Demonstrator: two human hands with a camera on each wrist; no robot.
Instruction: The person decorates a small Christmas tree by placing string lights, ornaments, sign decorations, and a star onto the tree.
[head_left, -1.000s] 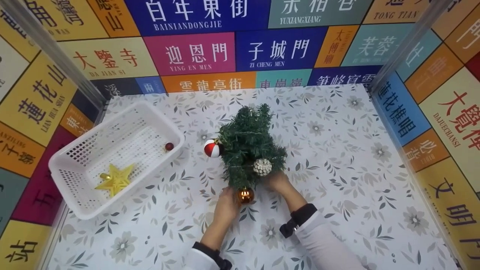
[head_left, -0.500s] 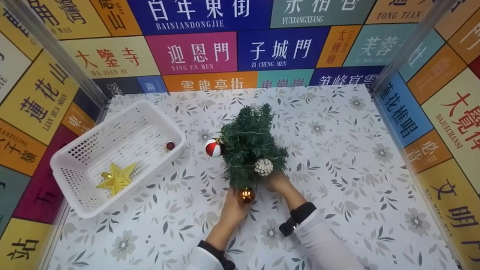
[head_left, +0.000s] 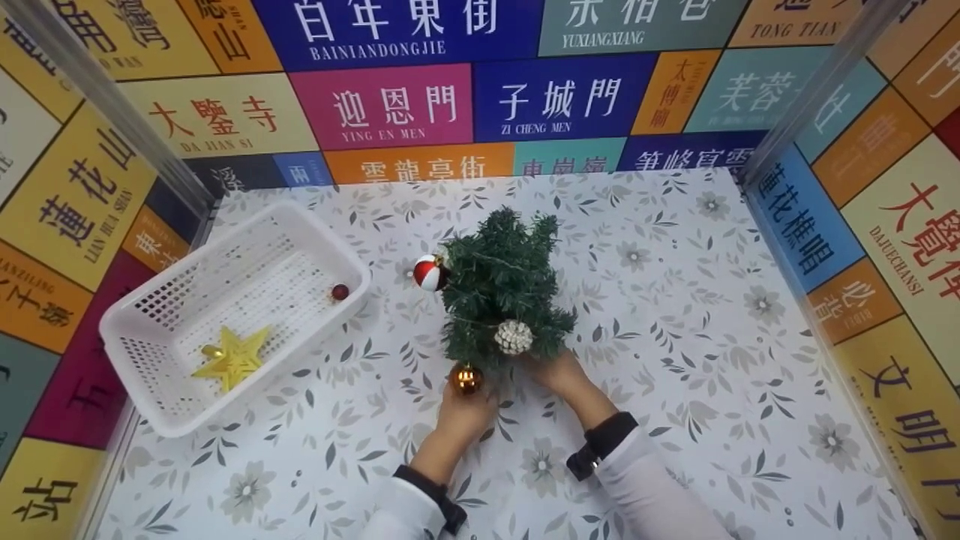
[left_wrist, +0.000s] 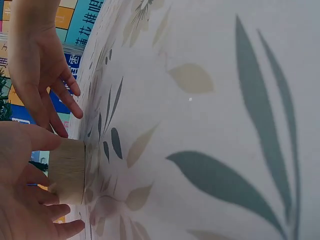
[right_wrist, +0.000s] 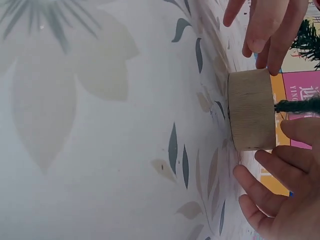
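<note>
A small green Christmas tree [head_left: 499,277] stands upright mid-table on a round wooden base [right_wrist: 252,110]. Hanging on it are a red-and-white ball [head_left: 430,273] at its left, a whitish pinecone [head_left: 513,337] at the front and a shiny gold ball [head_left: 466,379] low at the front left. My left hand [head_left: 465,412] grips the base, thumb on its upper edge and fingers along its side. From the other side my right hand [head_left: 559,371] pinches the base's edge between thumb and index finger, its other fingers spread. In the head view, branches hide the base and most fingertips.
Left of the tree sits a white perforated basket [head_left: 326,247]. Inside lie a yellow star [head_left: 232,358] and a small dark red ball [head_left: 340,292]. A leaf-patterned cloth covers the table, with colourful lettered panels [head_left: 382,105] behind and at both sides.
The tree has turned on the spot: the gold ball and pinecone have shifted left, and the red-and-white ball has swung toward the back. My left hand has come in closer to the base.
</note>
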